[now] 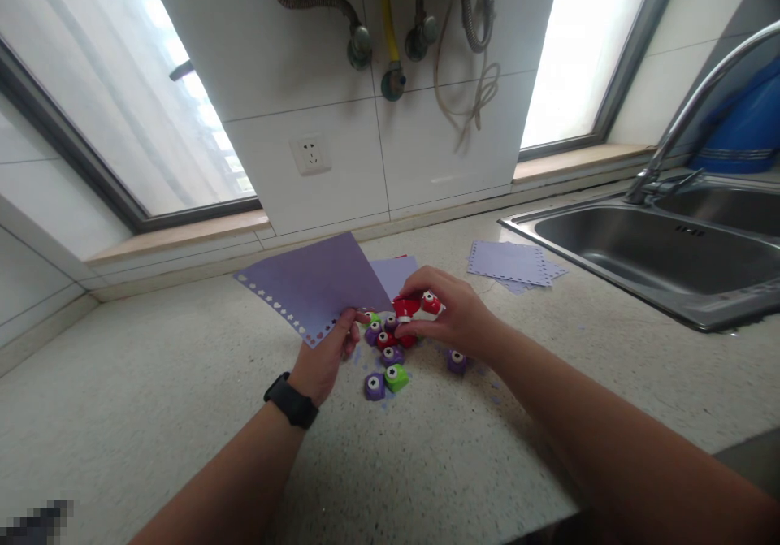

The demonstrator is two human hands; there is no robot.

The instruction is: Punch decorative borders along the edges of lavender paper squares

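Note:
My left hand [332, 352], with a black watch on its wrist, grips a purple sheet of paper [317, 281] by its lower edge. A row of small shaped holes runs along that sheet's left edge. My right hand [457, 311] pinches a red craft punch [405, 309] between thumb and fingers, close to the sheet's right corner. Another red punch [431, 302] shows within the curl of that hand; I cannot tell whether it is held. Below lie several punches, among them a green punch [396, 377], a purple punch [374, 386] and a separate purple punch [457, 361].
Punched purple sheets [509, 263] lie near the sink [609, 236] at the right. Behind my hands is another purple sheet [396, 270]. Small paper bits are scattered on the speckled counter [201, 350]. A socket [311, 154] and hoses are on the wall.

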